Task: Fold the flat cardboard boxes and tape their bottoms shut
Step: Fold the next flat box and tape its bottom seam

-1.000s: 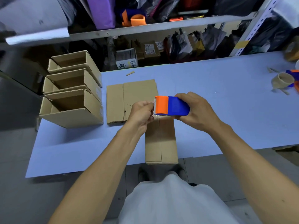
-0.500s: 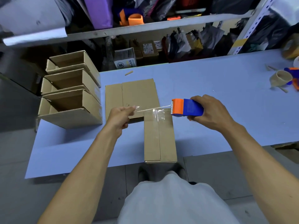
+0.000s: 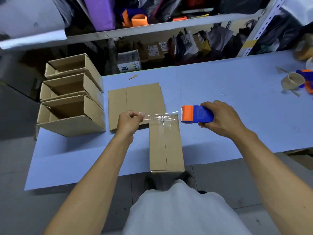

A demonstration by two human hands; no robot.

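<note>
Cardboard boxes set the order from left to right: three folded boxes (image 3: 71, 106) stand open-topped in a row at the table's (image 3: 220, 85) left end, just beside a stack of flat cardboard (image 3: 137, 102) lying further in. Next comes the left hand (image 3: 129, 120), its grip pinching the free end of a clear tape strip (image 3: 160, 116) between fingertips and thumb. The strip runs taut across the far end of the box being worked on (image 3: 166, 145), which lies bottom up at the near table edge, its centre seam running toward the person; whether the strip touches the cardboard yet, I cannot tell. At the right end of the strip sits the orange-and-blue tape dispenser (image 3: 197, 114), clasped from behind by the right hand (image 3: 221, 118), fingers curled round its body.

The step in hand looks like drawing out tape for sealing this box's bottom. The next move probably calls for turning the strip in line with the seam, pressing the free end down at one end of it, then running the dispenser along the seam and cutting.
</note>
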